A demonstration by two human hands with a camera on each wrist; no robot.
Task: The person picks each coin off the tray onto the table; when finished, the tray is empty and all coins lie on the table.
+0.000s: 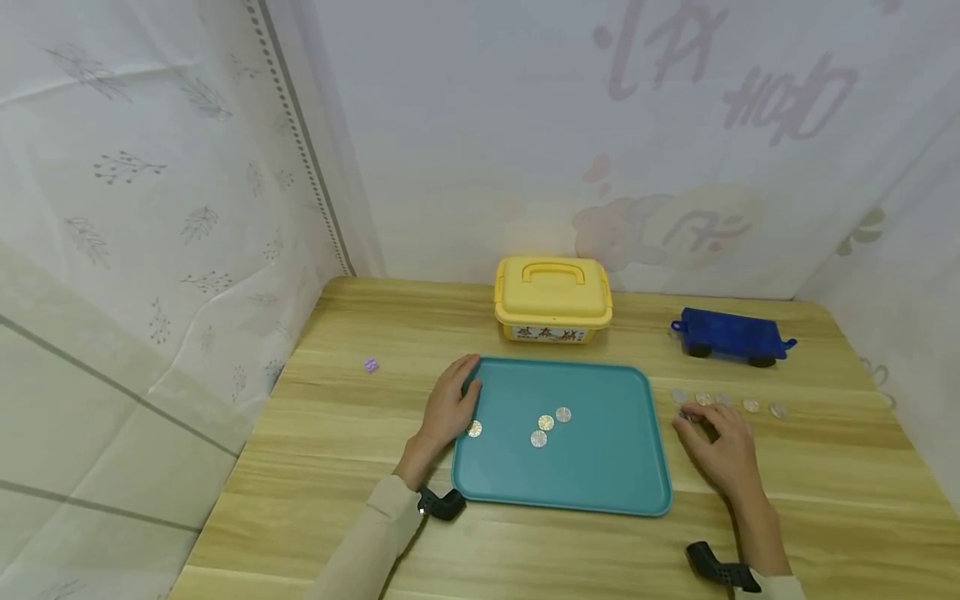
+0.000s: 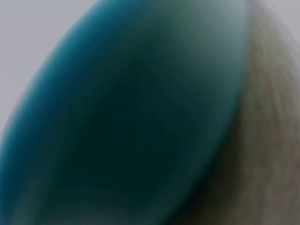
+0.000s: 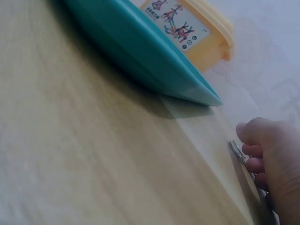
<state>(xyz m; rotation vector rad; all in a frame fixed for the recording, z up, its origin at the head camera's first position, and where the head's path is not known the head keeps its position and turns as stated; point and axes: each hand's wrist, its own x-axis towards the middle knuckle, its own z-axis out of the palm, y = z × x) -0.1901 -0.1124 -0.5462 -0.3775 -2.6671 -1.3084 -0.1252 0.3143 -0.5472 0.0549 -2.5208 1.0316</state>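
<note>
My left hand (image 1: 447,408) rests at the left rim of a teal tray (image 1: 600,467), fingers straight along the edge and the thumb over the inside. A gold coin (image 1: 474,428) lies in the tray close to that hand. Nearer the tray's middle are a gold coin (image 1: 546,423) and two silver coins (image 1: 563,414). To the right of the tray, my right hand (image 1: 723,446) pinches a coin (image 3: 238,152) low over the table, tilted in the right wrist view. Several more coins (image 1: 751,405) lie in a row beyond it. The left wrist view is mostly blurred tray (image 2: 140,117).
A yellow lidded box (image 1: 553,300) with a handle stands behind the tray. At the back right is a blue toy wagon (image 1: 731,333) with black wheels. One small purple block (image 1: 371,365) lies left on the wooden table (image 1: 322,467). Patterned curtains (image 1: 465,150) enclose the back and sides.
</note>
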